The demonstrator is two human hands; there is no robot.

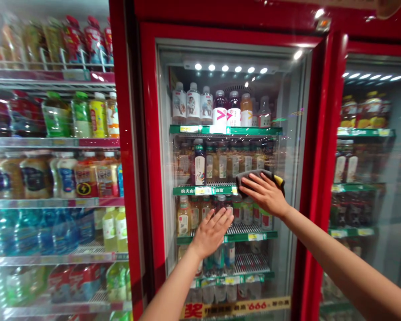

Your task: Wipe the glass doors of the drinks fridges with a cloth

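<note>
My right hand presses a dark grey cloth with a yellow edge against the glass door of a red-framed drinks fridge. Its fingers lie stretched across the cloth. Lower and to the left, my left hand is open, fingers extended, and appears to rest flat on the same glass; nothing is in it. Behind the glass stand rows of bottles on green-edged shelves, among them a dark bottle left of the cloth.
An adjoining display shelf on the left holds many coloured bottles. To the right is another red-framed fridge with drinks. A red upright frame edges the middle door, and a printed strip runs along its bottom.
</note>
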